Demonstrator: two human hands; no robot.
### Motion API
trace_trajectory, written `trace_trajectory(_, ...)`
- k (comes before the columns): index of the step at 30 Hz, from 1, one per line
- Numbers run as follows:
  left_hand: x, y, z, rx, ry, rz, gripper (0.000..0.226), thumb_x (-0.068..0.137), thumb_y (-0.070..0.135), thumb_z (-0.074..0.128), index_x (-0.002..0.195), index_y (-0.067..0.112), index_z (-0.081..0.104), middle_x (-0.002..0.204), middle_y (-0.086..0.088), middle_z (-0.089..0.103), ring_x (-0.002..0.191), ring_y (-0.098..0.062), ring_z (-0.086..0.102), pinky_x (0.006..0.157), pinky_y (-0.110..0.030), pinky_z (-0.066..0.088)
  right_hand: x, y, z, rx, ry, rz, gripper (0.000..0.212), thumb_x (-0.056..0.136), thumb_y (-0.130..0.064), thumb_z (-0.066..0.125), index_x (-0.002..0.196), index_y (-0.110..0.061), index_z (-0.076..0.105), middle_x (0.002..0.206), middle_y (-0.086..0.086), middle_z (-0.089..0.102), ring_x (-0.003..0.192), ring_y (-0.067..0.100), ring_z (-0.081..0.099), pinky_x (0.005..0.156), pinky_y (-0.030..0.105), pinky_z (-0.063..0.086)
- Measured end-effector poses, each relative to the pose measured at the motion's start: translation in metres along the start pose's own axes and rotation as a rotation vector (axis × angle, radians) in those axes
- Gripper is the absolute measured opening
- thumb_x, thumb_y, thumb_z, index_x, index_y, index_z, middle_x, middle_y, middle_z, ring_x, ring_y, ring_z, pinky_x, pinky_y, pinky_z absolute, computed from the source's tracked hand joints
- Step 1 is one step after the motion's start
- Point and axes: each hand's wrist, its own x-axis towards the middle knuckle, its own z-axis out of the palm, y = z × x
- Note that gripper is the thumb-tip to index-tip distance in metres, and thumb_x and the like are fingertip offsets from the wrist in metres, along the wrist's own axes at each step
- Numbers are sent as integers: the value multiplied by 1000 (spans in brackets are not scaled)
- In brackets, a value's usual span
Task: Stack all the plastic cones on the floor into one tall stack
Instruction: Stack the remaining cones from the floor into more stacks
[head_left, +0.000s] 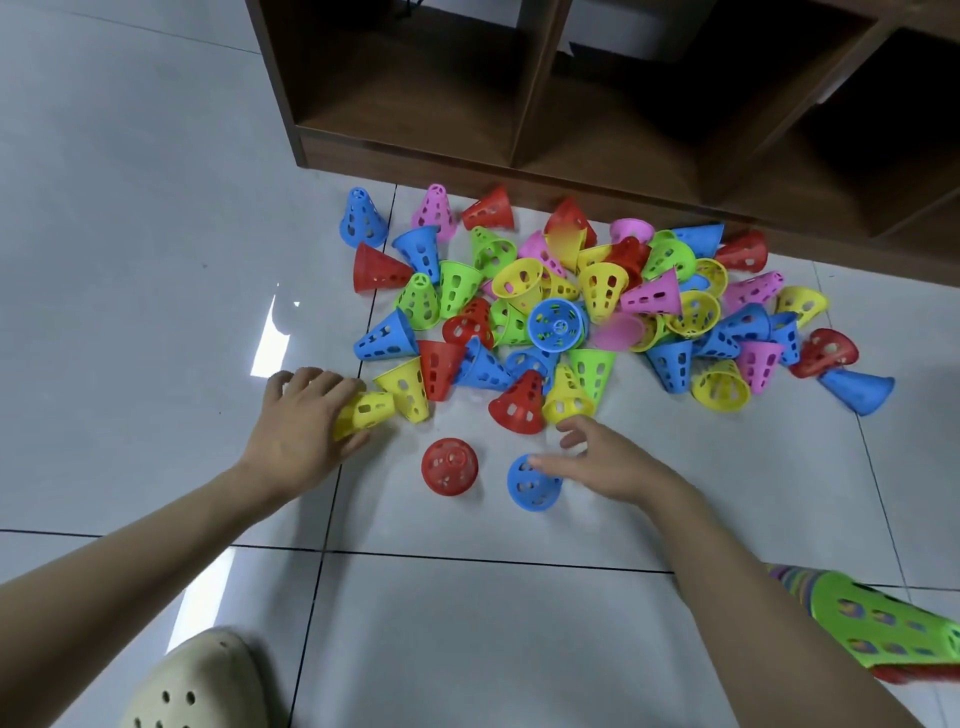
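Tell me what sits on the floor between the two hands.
In the head view, one red cone stands upright on the tile between the left hand and right hand.

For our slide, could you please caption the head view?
Left hand grips a yellow cone; right hand touches a blue cone beside the pile.

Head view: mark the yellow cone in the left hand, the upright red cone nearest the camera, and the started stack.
yellow cone (370, 410), head view, perforated side wall.
red cone (450, 466), head view, top cap, seen from above.
stack (883, 631), head view, green outer cone's side wall, bottom right.
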Motion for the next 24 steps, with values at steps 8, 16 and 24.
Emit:
trace_trajectory(8,2,49,-29,-553,80,-108,64,74,74,64,120,30,64,102,5,54,99,-17,46,88,-38,40,45,-43,-3,54,231,-49,55,94,-56,54,74,-4,57,71,4,56,66,18,54,68,34,42)
trace_trajectory(16,8,88,-23,-727,-115,61,54,77,47,80,125,33,59,117,16,59,111,-7,50,96,-23,41,74,-63,18,-90,366,121,46,78,-57,72,87,-15,55,87,5,63,84,26,64,62,31,42)
trace_trajectory(24,4,74,37,-410,-328,275,48,77,47,78,116,24,62,107,4,67,99,-20,61,86,-30,50,64,-57,15,149,322,75,31,72,-39,81,82,-14,65,88,6,72,81,23,69,69,38,55)
